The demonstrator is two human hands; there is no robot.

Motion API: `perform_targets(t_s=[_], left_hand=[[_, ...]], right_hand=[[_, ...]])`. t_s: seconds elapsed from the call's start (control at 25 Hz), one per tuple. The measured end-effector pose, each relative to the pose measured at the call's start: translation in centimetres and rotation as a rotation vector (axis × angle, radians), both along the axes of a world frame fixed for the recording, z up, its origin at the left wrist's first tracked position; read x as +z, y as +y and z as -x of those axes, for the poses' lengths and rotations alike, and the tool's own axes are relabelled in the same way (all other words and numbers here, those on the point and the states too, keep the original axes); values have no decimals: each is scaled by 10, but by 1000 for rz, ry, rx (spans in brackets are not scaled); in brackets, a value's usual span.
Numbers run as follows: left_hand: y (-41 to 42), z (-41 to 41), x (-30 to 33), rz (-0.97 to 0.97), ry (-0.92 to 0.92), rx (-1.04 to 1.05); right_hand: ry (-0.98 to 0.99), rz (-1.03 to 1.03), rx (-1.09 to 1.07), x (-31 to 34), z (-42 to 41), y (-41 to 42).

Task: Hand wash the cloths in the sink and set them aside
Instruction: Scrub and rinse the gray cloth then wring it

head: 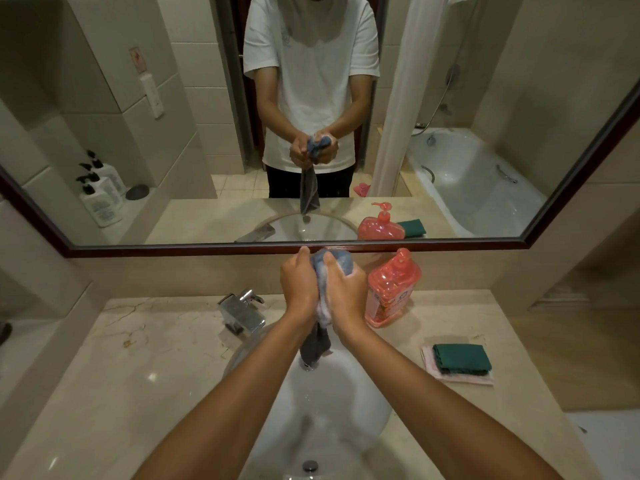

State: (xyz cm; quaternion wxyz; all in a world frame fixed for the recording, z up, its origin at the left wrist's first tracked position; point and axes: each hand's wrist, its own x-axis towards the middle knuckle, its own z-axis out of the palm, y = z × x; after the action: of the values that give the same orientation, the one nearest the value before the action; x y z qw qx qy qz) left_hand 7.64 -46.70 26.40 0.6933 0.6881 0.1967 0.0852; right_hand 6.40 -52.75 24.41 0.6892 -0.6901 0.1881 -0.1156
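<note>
I read this as the scrub step: left hand (300,287) & right hand (346,289) both clench the soapy blue cloth (332,268) above the sink (332,403), 12 o'clock. Next, I'd guess: rinse, wring, set by the 2 folded cloths (462,358) at 3 o'clock.

We see both hands, left hand (300,284) and right hand (348,289), bunched on the blue cloth (330,268) above the sink (367,410), whose bowl lies open below. Just left stands the faucet (242,311); just right the pink soap bottle (391,289). The bench (138,358) is bare on the left; folded cloths (460,358) occupy the right. The mirror frame (207,250) closes the far side.
</note>
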Motion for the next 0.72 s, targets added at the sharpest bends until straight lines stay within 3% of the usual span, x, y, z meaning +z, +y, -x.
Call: perform_targets(t_s=[0.12, 0.44, 0.56, 0.72], left_hand=[[-14, 11, -3, -96, -68, -59], [-1, -2, 0, -1, -62, -50], [-5, 4, -5, 37, -160, -121], [2, -1, 4, 149, -247, -125]], right_hand=[[82, 6, -17, 15, -18, -10], [125, -145, 28, -6, 1, -8], [202, -440, 61, -5, -8, -14], [268, -872, 339, -17, 3, -34]])
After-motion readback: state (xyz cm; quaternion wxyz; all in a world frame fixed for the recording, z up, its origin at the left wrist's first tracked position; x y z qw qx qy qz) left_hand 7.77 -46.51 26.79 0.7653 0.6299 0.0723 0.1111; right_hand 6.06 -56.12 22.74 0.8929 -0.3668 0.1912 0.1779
